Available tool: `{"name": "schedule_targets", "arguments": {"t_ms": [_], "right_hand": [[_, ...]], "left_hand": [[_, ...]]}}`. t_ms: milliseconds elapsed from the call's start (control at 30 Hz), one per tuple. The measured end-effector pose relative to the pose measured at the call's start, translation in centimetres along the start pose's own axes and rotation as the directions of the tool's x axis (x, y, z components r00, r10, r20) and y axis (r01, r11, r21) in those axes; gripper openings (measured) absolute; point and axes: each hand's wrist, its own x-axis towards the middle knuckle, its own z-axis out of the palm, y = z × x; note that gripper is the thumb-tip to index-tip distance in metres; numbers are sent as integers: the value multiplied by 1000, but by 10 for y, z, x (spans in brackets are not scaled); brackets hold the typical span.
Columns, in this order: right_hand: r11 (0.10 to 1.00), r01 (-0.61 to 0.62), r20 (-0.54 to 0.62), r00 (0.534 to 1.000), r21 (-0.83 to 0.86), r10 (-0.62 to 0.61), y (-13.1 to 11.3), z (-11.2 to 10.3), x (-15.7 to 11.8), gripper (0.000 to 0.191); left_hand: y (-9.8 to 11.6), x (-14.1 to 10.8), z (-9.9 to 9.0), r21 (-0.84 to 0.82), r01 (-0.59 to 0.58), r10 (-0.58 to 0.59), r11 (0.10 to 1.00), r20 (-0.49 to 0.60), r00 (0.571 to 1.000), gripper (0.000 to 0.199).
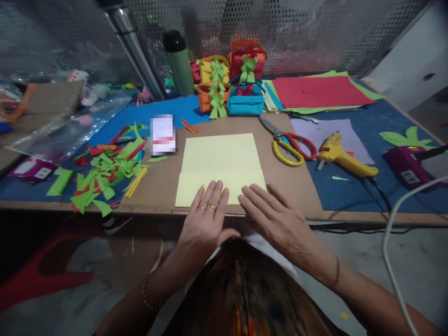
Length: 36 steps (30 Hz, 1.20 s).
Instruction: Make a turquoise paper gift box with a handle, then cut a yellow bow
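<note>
One yellow sheet point(220, 151) lies on the cardboard point(296, 193), directly in front of you at the near edge of the table point(353, 198). A line runs across the sheet just above your fingertips; the band below it is slightly wider than the part above.

Left hand point(207, 212): palm down, grip wide, four fingers straight and close together, tips on the lower band. Its thumb points right, below the table edge. Two fingers carry rings.

Right hand point(271, 207): palm down, grip wide, fingers straight and angled up-left, tips at the lower right corner of the sheet. The outermost finger lies past the sheet's edge, over the cardboard; you cannot see the thumb. The hands are near each other, not touching.

To the right of the sheet, locate the scissors point(276, 132), handles toward you. Beside them, the glue gun point(350, 161) rests partly on a lilac sheet point(315, 128). To your left, note the heaped scraps point(101, 175), mostly green, and the yellow strips point(136, 182) on the cardboard. Behind the sheet stand small paper bags point(246, 105), several with green bows. To their right is stacked paper point(318, 91), red uppermost.
</note>
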Motion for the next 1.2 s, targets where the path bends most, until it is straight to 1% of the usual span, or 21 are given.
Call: {"name": "schedule_targets", "arguments": {"t_ms": [67,167,233,333,467,533,600,667,700,767,800,833,900,967,1100,1200], "right_hand": [[1000,-13,-11,1000,-7,13,1,7,-6,44],[1000,-15,-83,996,-28,13,0,6,-13,40],[999,-13,-141,990,-35,8,-2,4,-12,35],[1000,-3,-219,976,-10,1,-7,3,-7,31],[996,48,-261,965,71,-28,-11,4,1,29],[992,75,-275,960,98,-45,-9,0,4,25],[982,116,-288,955,147,-70,1,-6,7,19],[979,96,-319,947,178,-34,20,-13,11,14],[985,47,-341,940,168,13,34,-17,12,12],[990,-131,-393,909,42,137,64,-23,17,13],[979,-204,-374,909,-10,186,78,-25,19,16],[968,-248,-329,918,-45,221,90,-26,22,18],[961,-274,-300,921,-44,249,104,-24,28,20],[964,-266,-269,929,-7,255,105,-20,34,21],[977,-199,-237,948,77,212,91,-12,37,23],[980,-195,-217,956,25,196,89,-9,31,28]], "left_hand": [[-1,0,2,11,3,-3,1000,4,1000,90],[-5,1,6,-11,-17,16,1000,-30,999,85],[-10,1,6,-58,-47,44,997,-47,998,82],[-15,1,1,-124,-85,76,989,-77,994,75],[-14,3,-8,-129,-50,33,990,-131,991,55],[-11,5,-11,-124,-30,10,992,-159,987,43],[-11,7,-12,-121,-30,7,992,-188,982,33],[-13,8,-12,-128,-54,25,990,-213,977,29],[-14,8,-12,-133,-70,39,989,-222,974,28],[-17,9,-13,-135,-95,62,986,-228,972,29],[-18,10,-13,-130,-101,70,986,-225,972,29],[-18,11,-14,-122,-104,75,987,-218,973,28],[-15,14,-17,-101,-103,81,989,-201,976,28],[-11,17,-17,-74,-104,89,992,-190,978,30],[-6,20,-15,-56,-84,72,995,-189,979,31],[-6,17,-11,-102,-59,35,993,-228,973,30]]}}
